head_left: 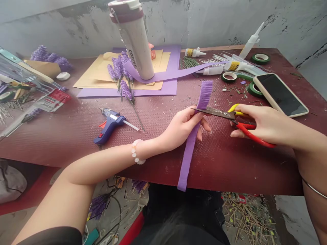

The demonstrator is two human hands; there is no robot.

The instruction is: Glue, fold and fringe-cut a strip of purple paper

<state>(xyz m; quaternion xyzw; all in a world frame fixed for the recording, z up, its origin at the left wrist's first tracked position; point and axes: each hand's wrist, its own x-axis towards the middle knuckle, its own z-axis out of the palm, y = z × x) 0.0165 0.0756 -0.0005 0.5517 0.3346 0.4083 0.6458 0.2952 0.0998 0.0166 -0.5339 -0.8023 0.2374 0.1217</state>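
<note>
My left hand (185, 126) pinches a folded purple paper strip (188, 160) between thumb and fingers over the front of the table. The strip's upper end stands above my fingers and is cut into a fringe of narrow slits. Its lower end hangs down to the table's front edge. In my right hand (267, 124) is a pair of scissors (219, 113) with one yellow and one red handle. The blades point left and lie across the strip just above my left thumb. My right fingers are wrapped through the handles.
A blue glue gun (109, 126) lies left of my left hand. Behind it stand a coffee tumbler (136, 44) and purple flower stems (119, 69) on stacked paper (89, 76). At the right are a phone (281, 93), green tape rolls (260, 58) and glue bottles (249, 46).
</note>
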